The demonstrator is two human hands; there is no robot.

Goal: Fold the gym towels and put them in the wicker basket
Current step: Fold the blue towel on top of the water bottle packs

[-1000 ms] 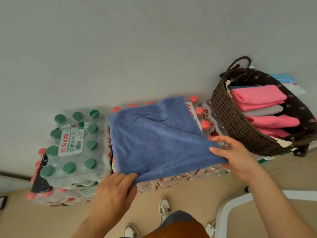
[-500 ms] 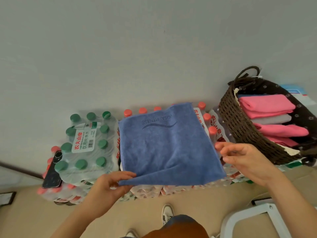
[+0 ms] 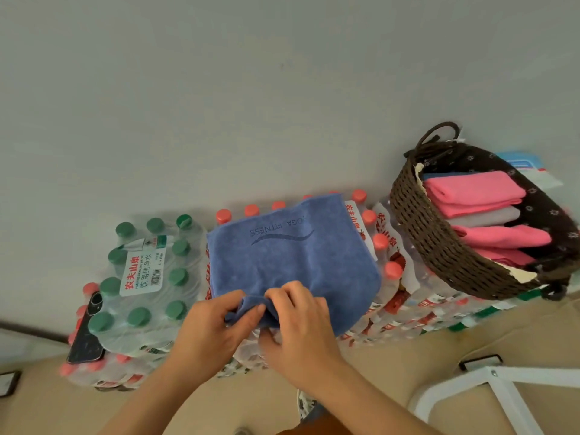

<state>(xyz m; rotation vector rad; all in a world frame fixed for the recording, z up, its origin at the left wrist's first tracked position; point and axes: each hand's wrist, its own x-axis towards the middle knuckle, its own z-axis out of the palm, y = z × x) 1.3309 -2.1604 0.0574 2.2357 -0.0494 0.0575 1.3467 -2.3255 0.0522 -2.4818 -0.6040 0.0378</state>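
A blue gym towel [image 3: 292, 262] printed with "YOGA FITNESS" lies flat on packs of red-capped water bottles [image 3: 389, 277]. Its near edge is bunched up in the middle. My left hand [image 3: 210, 334] and my right hand [image 3: 298, 328] meet at that edge and both pinch the gathered cloth, thumbs and fingertips closed on it. To the right stands a dark brown wicker basket [image 3: 439, 246], tilted toward me. It holds a stack of folded towels, mostly pink [image 3: 474, 196], with one grey and a blue one at the back.
A pack of green-capped water bottles [image 3: 147, 271] sits to the left, with a dark phone [image 3: 89, 334] leaning against it. A plain wall rises behind everything. A white metal frame [image 3: 489, 390] stands on the tan floor at lower right.
Both hands left the towel's near corners and came together at the middle of its near edge, bunching the cloth there. The towel's lifted near side has dropped flat.
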